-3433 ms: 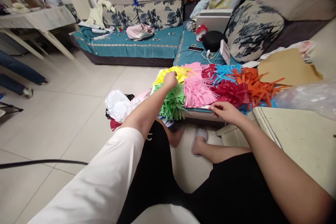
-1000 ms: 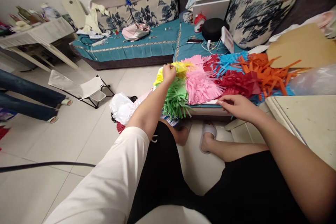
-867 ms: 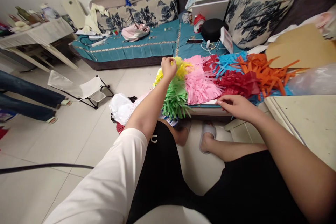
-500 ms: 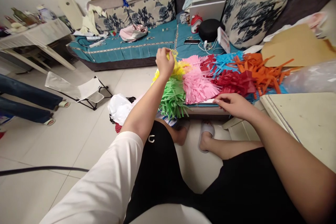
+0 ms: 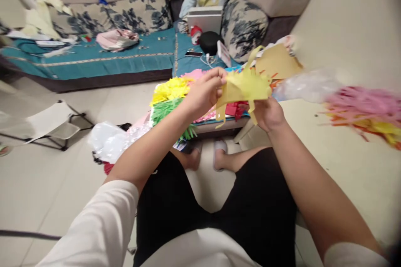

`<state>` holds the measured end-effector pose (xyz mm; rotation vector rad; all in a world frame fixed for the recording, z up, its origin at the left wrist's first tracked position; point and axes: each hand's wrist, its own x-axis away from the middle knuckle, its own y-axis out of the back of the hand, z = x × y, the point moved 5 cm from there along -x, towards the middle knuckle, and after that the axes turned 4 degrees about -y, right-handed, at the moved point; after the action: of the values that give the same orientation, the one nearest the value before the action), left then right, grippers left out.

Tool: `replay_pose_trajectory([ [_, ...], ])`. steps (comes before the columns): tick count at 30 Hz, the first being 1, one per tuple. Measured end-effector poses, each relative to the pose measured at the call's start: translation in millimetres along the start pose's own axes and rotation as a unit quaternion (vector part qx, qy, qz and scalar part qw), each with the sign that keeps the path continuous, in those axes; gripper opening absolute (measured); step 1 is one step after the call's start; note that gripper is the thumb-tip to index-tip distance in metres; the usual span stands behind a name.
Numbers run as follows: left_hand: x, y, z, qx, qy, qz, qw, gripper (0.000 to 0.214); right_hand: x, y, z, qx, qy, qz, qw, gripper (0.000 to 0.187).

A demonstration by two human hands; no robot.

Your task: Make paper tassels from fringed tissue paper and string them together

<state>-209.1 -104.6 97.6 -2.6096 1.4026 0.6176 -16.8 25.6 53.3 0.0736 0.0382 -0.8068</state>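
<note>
A strip of yellow fringed tissue paper [image 5: 246, 85] is stretched in front of me between both hands, some of its strands hanging down and one sticking up. My left hand [image 5: 206, 91] pinches its left end. At the right end, my right hand [image 5: 270, 113] is closed on the lower edge, its fingertips partly behind the paper. Beneath and to the left lie bunches of fringed paper: yellow [image 5: 171, 91], green [image 5: 166, 109] and pink [image 5: 194, 74]. Dark red fringe [image 5: 235, 109] shows below the held strip, which covers part of the bunches.
A pale table [image 5: 328, 154] on my right bears pink fringe [image 5: 365, 102] over orange and yellow. Clear plastic [image 5: 308, 85] and brown card [image 5: 275, 61] lie beyond. A teal-covered sofa [image 5: 150, 60] runs along the back. White bags [image 5: 108, 139] and a folding stool [image 5: 53, 123] are left.
My left hand has brought the yellow strip rightward, away from the bunches. My right hand has risen and taken its other end. The view has turned right, bringing the tabletop's pink fringe into sight.
</note>
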Motion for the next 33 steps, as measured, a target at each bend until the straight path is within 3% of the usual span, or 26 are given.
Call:
replay_pose_trajectory([
  [3, 35, -49.5, 26, 0.141, 0.12, 0.076, 0.98, 0.015, 53, 18, 13, -0.056, -0.037, 0.006, 0.998, 0.069],
  [6, 74, -86.4, 22, 0.265, 0.222, 0.137, 0.928, 0.016, 112, 42, 12, -0.054, -0.083, -0.027, 0.995, 0.073],
  [10, 105, -114.9, 10, 0.362, 0.286, 0.153, 0.874, 0.023, 167, 70, 2, 0.01, -0.111, -0.102, 0.988, 0.09],
  [13, 116, -127.8, 17, 0.374, 0.303, 0.13, 0.867, 0.032, 185, 73, -8, 0.02, -0.118, -0.131, 0.984, 0.101],
  [18, 126, -132.6, 39, 0.334, 0.307, 0.124, 0.882, 0.05, 182, 71, -7, 0.076, -0.095, -0.172, 0.978, 0.12],
  [21, 123, -126.5, 42, 0.335, 0.272, 0.127, 0.893, 0.056, 175, 81, 2, 0.172, -0.106, -0.169, 0.965, 0.116],
  [24, 117, -120.7, 40, 0.312, 0.237, 0.135, 0.91, 0.061, 174, 95, 15, 0.284, -0.087, -0.164, 0.941, 0.1],
  [26, 114, -119.2, 42, 0.269, 0.227, 0.152, 0.924, 0.059, 173, 103, 24, 0.35, -0.061, -0.155, 0.922, 0.079],
  [29, 113, -117.5, 55, 0.16, 0.263, 0.189, 0.932, 0.046, 172, 110, 34, 0.441, -0.029, -0.126, 0.888, 0.047],
  [31, 109, -112.4, 64, 0.053, 0.272, 0.207, 0.938, 0.038, 171, 110, 41, 0.513, -0.014, -0.109, 0.851, 0.036],
  [33, 99, -105.8, 60, -0.054, 0.174, 0.21, 0.961, 0.032, 172, 103, 48, 0.58, 0.0, -0.076, 0.811, 0.025],
])
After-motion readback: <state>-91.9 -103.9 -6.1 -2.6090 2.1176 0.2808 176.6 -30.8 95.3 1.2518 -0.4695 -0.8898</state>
